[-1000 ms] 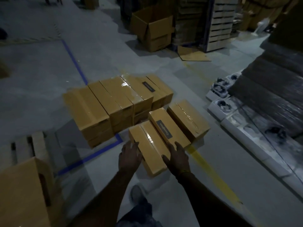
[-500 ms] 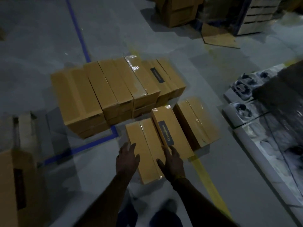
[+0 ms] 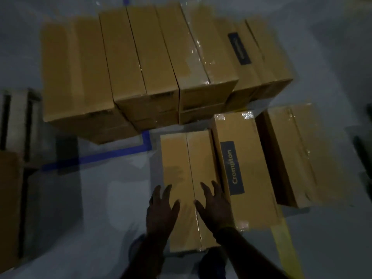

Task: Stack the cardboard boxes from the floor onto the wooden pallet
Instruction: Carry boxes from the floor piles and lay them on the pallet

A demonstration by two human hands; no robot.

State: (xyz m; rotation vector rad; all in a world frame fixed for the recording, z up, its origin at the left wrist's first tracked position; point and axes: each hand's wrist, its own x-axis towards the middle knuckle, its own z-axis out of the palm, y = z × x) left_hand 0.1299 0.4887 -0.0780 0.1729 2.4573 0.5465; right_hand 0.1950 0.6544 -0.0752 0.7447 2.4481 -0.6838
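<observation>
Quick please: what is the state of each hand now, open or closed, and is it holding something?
Left hand: open, fingers spread over the nearest cardboard box, holding nothing.
Right hand: open, fingers spread over the same box, no grip yet.

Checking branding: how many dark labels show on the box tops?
2. The Crompton label lies on the near row's middle box; a second label lies on a far-stack box, toward its right. Others may be hidden on unseen faces.
</observation>
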